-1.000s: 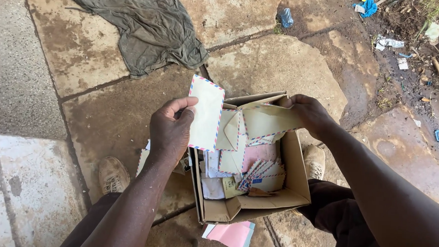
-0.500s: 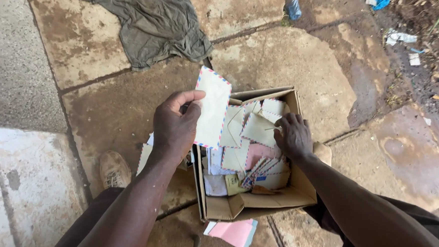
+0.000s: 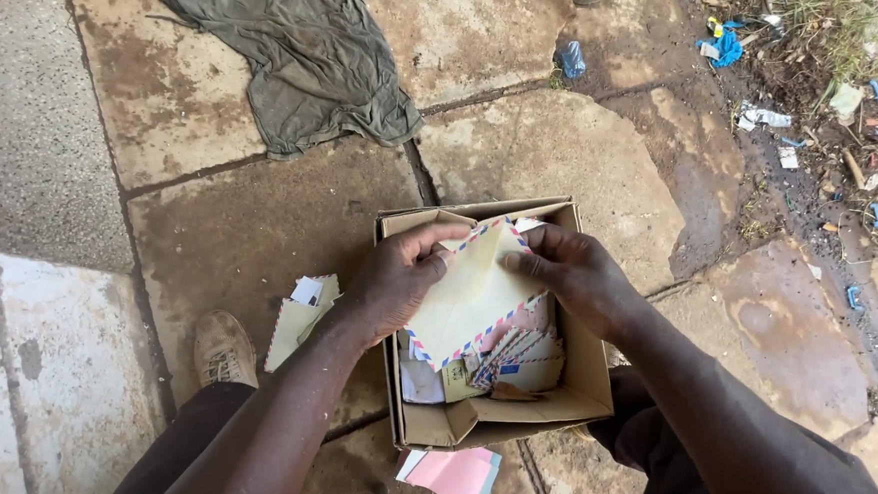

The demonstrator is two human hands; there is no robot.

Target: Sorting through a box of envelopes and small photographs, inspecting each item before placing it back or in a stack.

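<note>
— Stained, damp stone paving [image 3: 260,228] lay under everything, didn't it? What sat on it in the middle?

— An open brown cardboard box [image 3: 562,384] stood on the slabs, just in front of the person's knees. Above its opening both hands held one cream paper envelope with a red-and-blue striped border [image 3: 472,294], tilted like a diamond.

— How were the hands set on it?

— The left hand [image 3: 392,280] was curled around the envelope's left edge, thumb on top near the upper corner, fingers pinching the paper. The right hand [image 3: 573,269] met it from the other side, its fingertips pressed together on the upper right edge. Both were closed on the same envelope.

— And beneath it?

— Inside the box was a loose heap of more envelopes and cards [image 3: 498,365], some striped, one pinkish, jumbled against the box walls.

— Anything beside the box?

— A small stack of pale envelopes [image 3: 300,315] lay on the paving just left of it, near a worn tan shoe [image 3: 223,351]. A pink sheet of paper [image 3: 457,474] stuck out from under the box's near edge.

— Farther off?

— A crumpled olive-green cloth garment [image 3: 309,50] was spread on the slabs at the top left, well apart from the box. A crushed clear plastic bottle [image 3: 572,59] lay near the top, and scattered litter on dark soil [image 3: 837,108] filled the upper right corner.
</note>
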